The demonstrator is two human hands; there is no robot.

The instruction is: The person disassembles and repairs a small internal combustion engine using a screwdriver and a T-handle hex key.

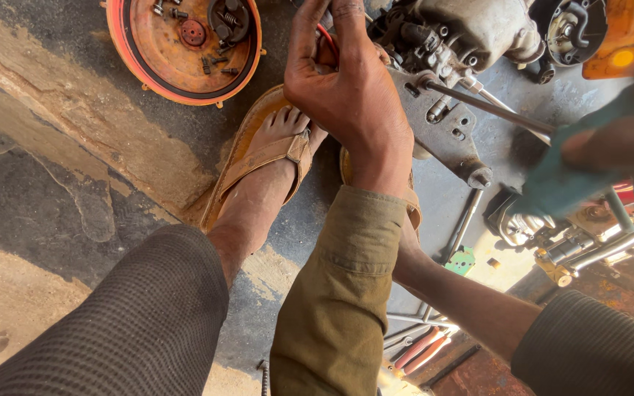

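Oil-stained concrete floor (53,198) under an orange round cover (185,51), engine parts (456,37).

At the top left I see a round orange cover (185,48) lying open side up on the stained concrete floor (45,169), with loose bolts and small dark parts (218,22) gathered inside it. A tan sandal (247,158) sits on the floor just below that cover, and a small green plate (461,260) lies further right. Near the bottom edge I make out red-handled tools (420,348) resting beside a rusty metal surface (493,374).
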